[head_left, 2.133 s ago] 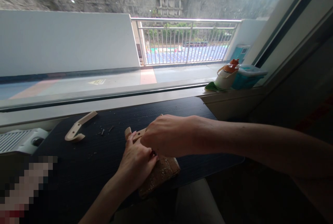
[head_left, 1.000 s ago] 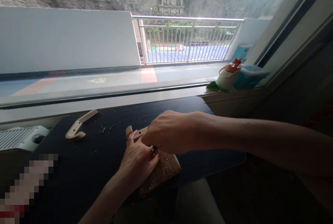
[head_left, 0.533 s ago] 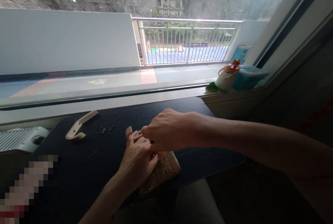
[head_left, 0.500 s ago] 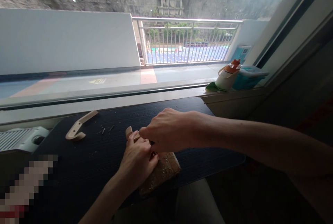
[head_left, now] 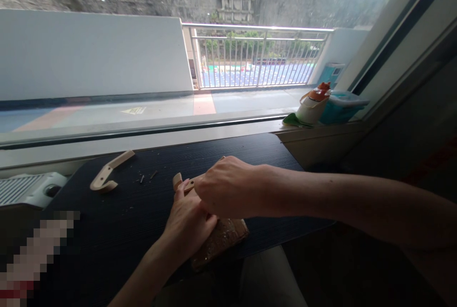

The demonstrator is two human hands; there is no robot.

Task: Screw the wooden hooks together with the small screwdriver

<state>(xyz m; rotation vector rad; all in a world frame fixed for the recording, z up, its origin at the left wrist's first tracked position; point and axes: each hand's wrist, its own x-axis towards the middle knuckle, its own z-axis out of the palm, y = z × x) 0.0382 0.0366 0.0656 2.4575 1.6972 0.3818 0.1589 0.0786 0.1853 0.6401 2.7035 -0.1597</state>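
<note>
Both our hands are bunched together near the front edge of the black worktop (head_left: pixel 107 231). Our left hand (head_left: pixel 189 223) lies over a speckled brown block (head_left: pixel 224 238) and curls round a pale wooden hook (head_left: pixel 177 181), pinning it down so that only its rounded tip shows past the fingertips. Our right hand (head_left: pixel 228 185) is closed in a loose fist just above, knuckles touching the left; whatever it grips is hidden from us.

A second hook (head_left: pixel 109 173) lies loose, well apart to the left, with a few small screws (head_left: pixel 146 177) scattered between it and our hands. On the windowsill (head_left: pixel 321 128) to the right stand a white bottle with an orange cap (head_left: pixel 311 104) and a teal box (head_left: pixel 341 104).

We judge the main risk to be a slip: the right fist works directly over the left fingers, so anything pointed in it could jab them. The block overhangs the worktop's near edge and could tip off under pressure, and a careless wrist could sweep the screws to the floor
</note>
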